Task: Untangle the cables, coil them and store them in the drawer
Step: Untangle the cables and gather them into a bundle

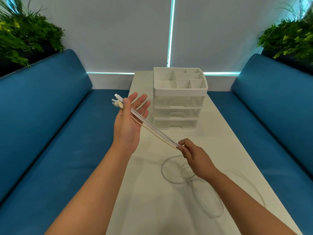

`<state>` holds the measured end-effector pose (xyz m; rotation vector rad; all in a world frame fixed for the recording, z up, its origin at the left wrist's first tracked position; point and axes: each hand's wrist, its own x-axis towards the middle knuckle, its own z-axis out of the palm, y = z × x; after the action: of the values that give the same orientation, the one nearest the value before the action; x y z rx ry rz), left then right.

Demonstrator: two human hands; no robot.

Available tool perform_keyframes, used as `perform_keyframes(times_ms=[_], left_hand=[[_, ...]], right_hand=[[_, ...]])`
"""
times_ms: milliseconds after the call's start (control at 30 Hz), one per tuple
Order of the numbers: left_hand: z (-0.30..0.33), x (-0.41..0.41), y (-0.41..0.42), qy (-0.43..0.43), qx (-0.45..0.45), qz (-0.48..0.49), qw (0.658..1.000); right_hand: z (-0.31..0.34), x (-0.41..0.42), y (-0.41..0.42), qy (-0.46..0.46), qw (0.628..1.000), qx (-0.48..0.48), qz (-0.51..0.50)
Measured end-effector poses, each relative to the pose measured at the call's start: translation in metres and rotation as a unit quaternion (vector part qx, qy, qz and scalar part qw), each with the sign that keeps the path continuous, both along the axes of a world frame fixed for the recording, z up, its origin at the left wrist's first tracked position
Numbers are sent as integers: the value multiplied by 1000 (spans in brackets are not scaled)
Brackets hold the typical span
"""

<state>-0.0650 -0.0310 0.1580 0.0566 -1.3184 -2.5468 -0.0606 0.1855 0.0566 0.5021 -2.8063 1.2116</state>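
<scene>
Cables (153, 128), three or four by the plugs, stretch taut from the left hand (129, 122), thumb pinning them on a flat palm, to the right hand (194, 156) pinching them, blurred loops trailing over the table (220, 126) before the three-drawer organizer (177, 107).

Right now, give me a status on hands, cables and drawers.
Left hand holds the plug ends under its thumb, fingers straight. Right hand pinches the white cables taut. Slack looped on the white table. White plastic drawer unit shut, nothing blocking.
</scene>
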Motion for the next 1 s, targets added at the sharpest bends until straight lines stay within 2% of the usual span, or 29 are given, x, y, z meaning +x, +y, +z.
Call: perform_keyframes(times_ms=[100,167,300,400,500,667,1000], left_hand=[[-2,2,1,-8,-7,-3,1000],[-3,3,1,-13,-6,-5,1000],[-3,1,-3,-18,-24,-2,1000],[-3,0,-5,-21,-12,-1,1000],[-2,0,-2,-13,19,-9,1000],[4,2,1,13,23,-26,999],[3,2,4,15,57,-56,997]], right_hand=[[0,2,4,12,995,92,-40],[0,1,5,-12,991,115,-61],[5,3,6,-67,995,-57,-49],[9,4,12,-75,988,-132,-22],[3,3,13,-77,986,-144,27],[-3,3,11,-60,988,-141,3],[6,6,12,-146,955,-256,-13]])
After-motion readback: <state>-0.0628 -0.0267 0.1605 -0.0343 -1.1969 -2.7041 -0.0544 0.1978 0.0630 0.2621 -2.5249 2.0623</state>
